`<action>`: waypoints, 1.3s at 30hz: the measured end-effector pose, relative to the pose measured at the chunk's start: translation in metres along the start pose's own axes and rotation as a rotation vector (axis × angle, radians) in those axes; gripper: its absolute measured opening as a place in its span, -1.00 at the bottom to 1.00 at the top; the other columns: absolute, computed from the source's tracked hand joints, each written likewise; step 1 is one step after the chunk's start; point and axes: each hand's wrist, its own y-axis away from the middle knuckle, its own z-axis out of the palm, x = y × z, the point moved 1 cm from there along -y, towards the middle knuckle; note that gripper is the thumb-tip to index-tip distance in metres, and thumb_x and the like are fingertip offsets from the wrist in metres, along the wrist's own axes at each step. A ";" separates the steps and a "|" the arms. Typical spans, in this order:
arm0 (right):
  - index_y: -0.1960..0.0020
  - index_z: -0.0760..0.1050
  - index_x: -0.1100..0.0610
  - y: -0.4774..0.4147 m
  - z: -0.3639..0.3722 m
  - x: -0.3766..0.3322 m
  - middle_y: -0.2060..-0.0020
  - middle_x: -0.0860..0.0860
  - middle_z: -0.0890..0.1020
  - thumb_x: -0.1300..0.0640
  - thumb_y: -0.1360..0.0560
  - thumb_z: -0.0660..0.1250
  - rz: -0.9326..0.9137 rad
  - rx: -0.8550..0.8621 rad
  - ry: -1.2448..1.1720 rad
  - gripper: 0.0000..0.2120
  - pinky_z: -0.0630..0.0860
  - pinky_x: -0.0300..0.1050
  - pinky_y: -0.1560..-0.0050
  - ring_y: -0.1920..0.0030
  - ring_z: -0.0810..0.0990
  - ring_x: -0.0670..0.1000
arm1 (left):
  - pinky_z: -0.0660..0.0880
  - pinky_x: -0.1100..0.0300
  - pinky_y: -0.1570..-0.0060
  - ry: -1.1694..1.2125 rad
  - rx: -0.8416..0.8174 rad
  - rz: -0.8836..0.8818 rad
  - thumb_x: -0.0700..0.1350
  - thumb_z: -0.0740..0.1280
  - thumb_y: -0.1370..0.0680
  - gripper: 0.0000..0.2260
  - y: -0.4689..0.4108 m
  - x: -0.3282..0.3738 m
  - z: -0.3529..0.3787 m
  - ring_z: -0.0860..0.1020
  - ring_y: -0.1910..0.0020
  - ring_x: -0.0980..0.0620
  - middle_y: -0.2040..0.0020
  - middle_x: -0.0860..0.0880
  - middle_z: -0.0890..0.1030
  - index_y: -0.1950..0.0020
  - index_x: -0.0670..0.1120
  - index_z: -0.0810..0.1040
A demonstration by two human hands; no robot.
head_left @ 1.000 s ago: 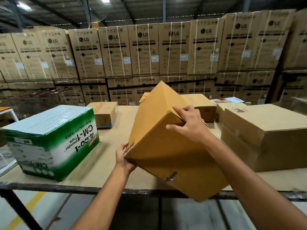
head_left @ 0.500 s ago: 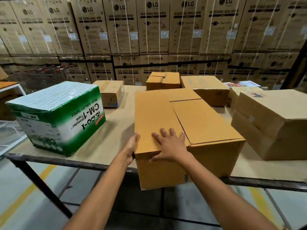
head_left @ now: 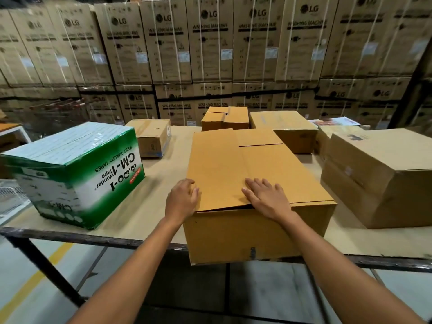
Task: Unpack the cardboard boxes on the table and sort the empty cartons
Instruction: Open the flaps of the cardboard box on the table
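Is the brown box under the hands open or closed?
Closed, untaped: flaps of the box lie flat, left flap edge slightly lifted. Right hand rests on top; left hand at its side.

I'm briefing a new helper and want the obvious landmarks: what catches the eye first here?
The big plain box at the table's near edge, overhanging it, with the left hand on its left flap and the right hand flat on top. Left of it stands a green and white tape box; behind everything, a wall of washing machine cartons.

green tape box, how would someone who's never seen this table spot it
Start at the long table in front of the wall of stacked cartons. At its left end, near the front edge, sits the green tape box. It is the only green and white one; every other box there is plain brown.
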 end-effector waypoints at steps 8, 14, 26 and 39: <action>-0.51 0.32 0.01 0.011 -0.014 -0.010 -0.29 0.14 0.57 -0.05 -0.66 0.13 0.182 0.090 -0.187 -0.56 0.37 0.11 -0.35 -0.31 0.48 0.18 | 0.20 -0.07 -0.50 -0.267 -0.234 0.801 0.20 0.16 -0.63 -0.45 0.024 0.097 0.029 0.21 -0.55 -0.12 -0.57 -0.14 0.25 -0.56 -0.02 0.25; -0.51 0.33 -0.03 0.006 -0.006 -0.011 -0.49 0.04 0.37 -0.15 -0.66 0.12 0.117 0.069 -0.010 -0.54 0.17 0.09 -0.51 -0.50 0.28 0.07 | 0.63 -0.04 -0.01 -0.178 0.011 0.827 -0.28 0.28 -0.57 -0.47 -0.015 0.099 0.002 0.50 -0.28 -0.18 -0.43 -0.18 0.45 -0.54 -0.08 0.31; -0.60 0.10 -0.06 -0.008 0.015 0.005 -0.60 0.10 0.13 -0.16 -0.68 -0.03 0.064 0.052 0.083 -0.48 -0.01 0.13 -0.58 -0.60 0.02 0.14 | 0.41 0.40 -0.09 0.188 0.686 0.094 -0.33 0.35 -0.52 -0.64 -0.027 -0.002 -0.107 0.52 -0.07 0.02 -0.16 -0.19 0.56 -0.31 -0.24 0.44; -0.60 0.11 -0.04 -0.008 0.017 0.009 -0.59 0.10 0.15 -0.13 -0.69 -0.02 0.043 0.063 0.103 -0.49 0.07 0.13 -0.56 -0.59 0.05 0.13 | 0.28 -0.17 -0.40 -0.257 0.056 -0.714 -0.01 0.24 -0.57 -0.78 0.045 -0.117 -0.036 0.31 -0.41 -0.23 -0.46 -0.24 0.35 0.00 -0.10 0.61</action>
